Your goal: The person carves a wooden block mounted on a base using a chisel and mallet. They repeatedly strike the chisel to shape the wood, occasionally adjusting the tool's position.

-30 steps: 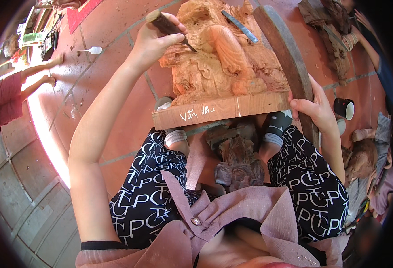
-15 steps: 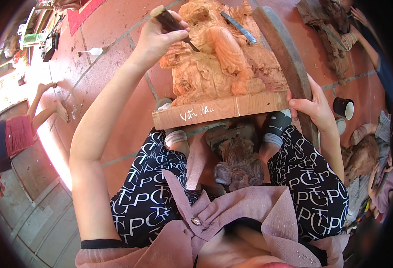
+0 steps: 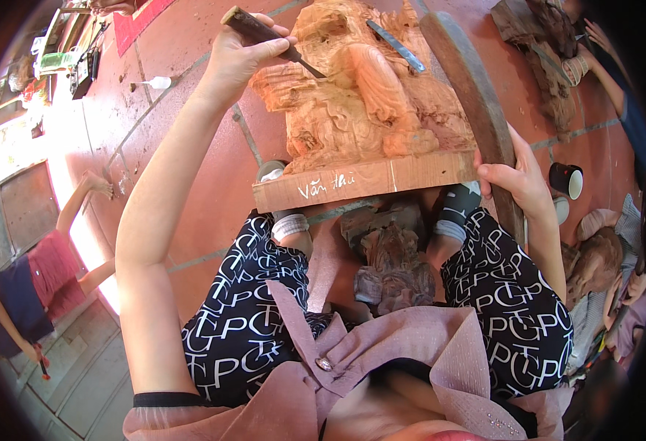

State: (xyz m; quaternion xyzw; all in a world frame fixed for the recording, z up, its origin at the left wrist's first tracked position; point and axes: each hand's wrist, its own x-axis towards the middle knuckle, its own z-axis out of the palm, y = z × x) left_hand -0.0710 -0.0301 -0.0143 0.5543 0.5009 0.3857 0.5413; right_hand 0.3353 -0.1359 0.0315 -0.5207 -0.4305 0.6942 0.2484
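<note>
The wood carving (image 3: pixel 371 110) sits near twelve o'clock in the view, on its own flat base (image 3: pixel 411 170), in front of the person's knees. The wide base likely helps it not to tip. What holds it up underneath is hidden.

At ten o'clock from the carving, the left hand (image 3: pixel 243 59) has its fingers wrapped around the chisel (image 3: pixel 260 31). The chisel leans, with its handle up toward ten and its thin tip pointing down at the wood. It seems to touch there. Holding it by the handle probably helps aim the tip.

At four o'clock, the right hand (image 3: pixel 514 180) grasps a long, curved wooden club (image 3: pixel 474 84) near its low end. Most of the club sticks up past the hand, perhaps so the heavy part is free to swing.

A metal blade (image 3: pixel 396 45) lies on the carving at one o'clock, maybe to be close by. A dark carving (image 3: pixel 390 257) sits at six, between the legs.
</note>
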